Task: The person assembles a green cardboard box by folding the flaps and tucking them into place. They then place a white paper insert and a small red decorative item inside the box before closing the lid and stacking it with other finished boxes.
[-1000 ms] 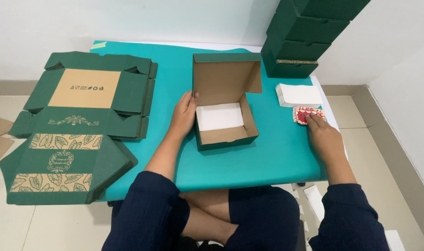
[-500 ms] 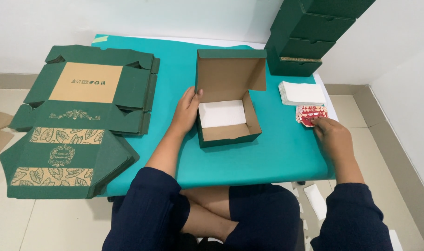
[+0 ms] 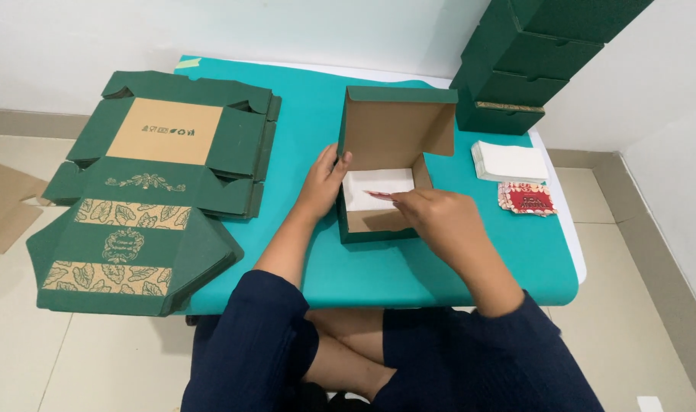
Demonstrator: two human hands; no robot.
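Note:
An open green cardboard box (image 3: 378,229) with a brown inside and a raised lid stands in the middle of the teal table (image 3: 310,114). White paper (image 3: 375,187) lines its bottom. My left hand (image 3: 321,183) rests against the box's left wall. My right hand (image 3: 439,221) reaches over the box's near right corner and pinches a thin red card (image 3: 378,195) edge-on above the white paper.
A stack of flat unfolded green boxes (image 3: 165,152) covers the table's left side, overhanging its edge. Closed green boxes (image 3: 516,84) are piled at the back right. In front of them lie white paper sheets (image 3: 510,162) and a small pile of red cards (image 3: 526,198).
My right hand has left the pile of red cards at the right and moved left over the box, carrying one card. The left hand stayed on the box.

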